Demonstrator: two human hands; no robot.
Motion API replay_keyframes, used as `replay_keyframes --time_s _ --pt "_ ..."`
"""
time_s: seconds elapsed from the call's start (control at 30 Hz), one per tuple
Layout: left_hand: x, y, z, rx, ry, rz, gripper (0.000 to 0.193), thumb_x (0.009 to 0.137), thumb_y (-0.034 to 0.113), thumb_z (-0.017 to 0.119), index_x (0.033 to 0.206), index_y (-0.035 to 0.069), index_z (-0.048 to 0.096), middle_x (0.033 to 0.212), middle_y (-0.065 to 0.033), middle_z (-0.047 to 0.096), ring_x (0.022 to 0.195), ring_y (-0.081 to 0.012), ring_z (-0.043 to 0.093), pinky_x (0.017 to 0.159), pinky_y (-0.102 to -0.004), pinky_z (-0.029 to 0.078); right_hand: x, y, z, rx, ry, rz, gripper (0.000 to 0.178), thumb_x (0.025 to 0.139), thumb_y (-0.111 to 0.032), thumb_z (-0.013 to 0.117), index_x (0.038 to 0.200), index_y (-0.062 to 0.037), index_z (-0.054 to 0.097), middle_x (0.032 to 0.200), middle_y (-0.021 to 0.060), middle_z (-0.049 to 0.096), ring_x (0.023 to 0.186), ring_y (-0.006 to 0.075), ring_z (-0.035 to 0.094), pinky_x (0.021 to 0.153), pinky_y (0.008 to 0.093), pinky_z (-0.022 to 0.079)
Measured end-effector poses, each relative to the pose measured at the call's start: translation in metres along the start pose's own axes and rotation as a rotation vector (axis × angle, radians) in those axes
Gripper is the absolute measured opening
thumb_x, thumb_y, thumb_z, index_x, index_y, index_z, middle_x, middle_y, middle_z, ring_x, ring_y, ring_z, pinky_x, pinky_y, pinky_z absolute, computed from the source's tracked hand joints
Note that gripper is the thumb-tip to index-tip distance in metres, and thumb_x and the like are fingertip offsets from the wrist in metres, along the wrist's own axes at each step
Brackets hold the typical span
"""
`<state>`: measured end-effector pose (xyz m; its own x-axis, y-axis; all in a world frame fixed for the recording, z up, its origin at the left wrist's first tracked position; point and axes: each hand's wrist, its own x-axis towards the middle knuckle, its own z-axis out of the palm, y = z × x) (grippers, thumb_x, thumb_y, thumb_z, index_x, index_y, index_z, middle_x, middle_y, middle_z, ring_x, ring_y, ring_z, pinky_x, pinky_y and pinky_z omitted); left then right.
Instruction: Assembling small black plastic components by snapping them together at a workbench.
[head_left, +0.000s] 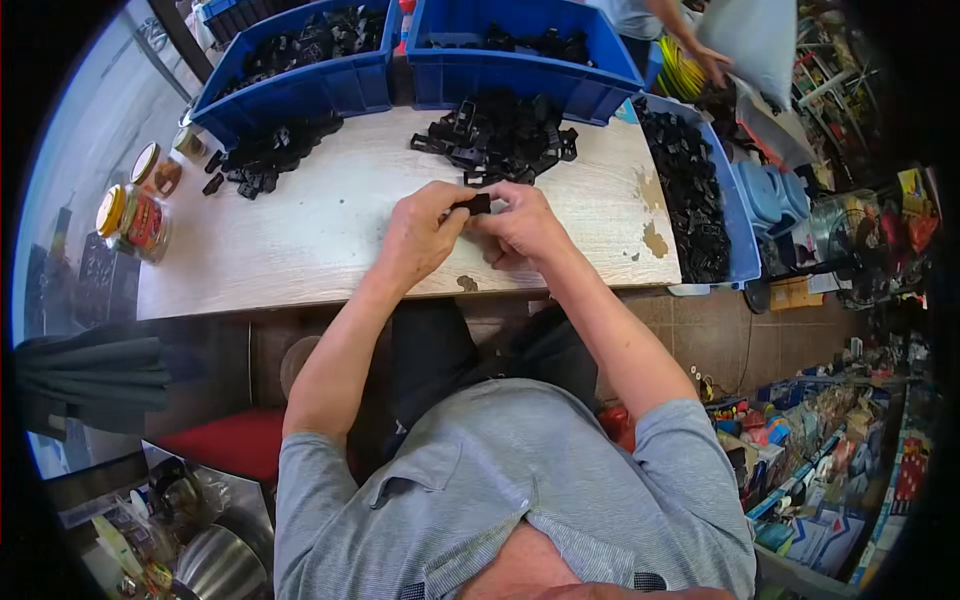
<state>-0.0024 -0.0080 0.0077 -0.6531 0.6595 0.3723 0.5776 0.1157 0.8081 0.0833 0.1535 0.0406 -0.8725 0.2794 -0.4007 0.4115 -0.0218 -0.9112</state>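
Your white bench [300, 235] carries a left blue bin [320, 102] and a right blue bin [450, 82] along its far edge, with a loose heap of black parts [497, 138] just in front of the right one. Toward the middle of the near edge, your left hand [418, 226] and right hand [530, 224] come together, fingertips pinching a small black piece [480, 204] between them.

This is a small workshop: loose black plastic parts [500, 138] lie heaped on a worn, chipped worktable [310, 225], and more fill blue bins [350, 92] and a paler crate [742, 240]. Crowded shelves [800, 477] at the right, blurred near the rim, perhaps hold packaged goods.
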Motion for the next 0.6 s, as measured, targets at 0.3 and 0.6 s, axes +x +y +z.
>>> replay_keyframes --time_s 0.3,0.6 --pt "-0.003 0.001 -0.003 0.278 -0.006 0.282 0.023 0.088 0.000 0.068 0.110 0.004 0.072 0.108 -0.0163 0.070 0.097 -0.0357 0.069 0.084 -0.0401 0.056 0.002 0.008 -0.004 -0.050 0.011 -0.045 0.031 0.084 -0.007 0.080 0.111 -0.0033 0.065 0.058 0.0017 0.054 0.041 0.0103 0.045 0.037 0.0273 0.029" --pt "-0.009 -0.007 -0.007 0.306 -0.040 0.302 0.029 0.087 0.001 0.067 0.114 0.009 0.072 0.111 -0.0127 0.070 0.101 -0.0327 0.068 0.086 -0.0397 0.055 0.003 0.006 -0.001 -0.078 0.008 -0.034 0.026 0.080 -0.013 0.082 0.102 -0.0052 0.071 0.059 0.0026 0.059 0.042 0.0108 0.052 0.036 0.0269 0.039"
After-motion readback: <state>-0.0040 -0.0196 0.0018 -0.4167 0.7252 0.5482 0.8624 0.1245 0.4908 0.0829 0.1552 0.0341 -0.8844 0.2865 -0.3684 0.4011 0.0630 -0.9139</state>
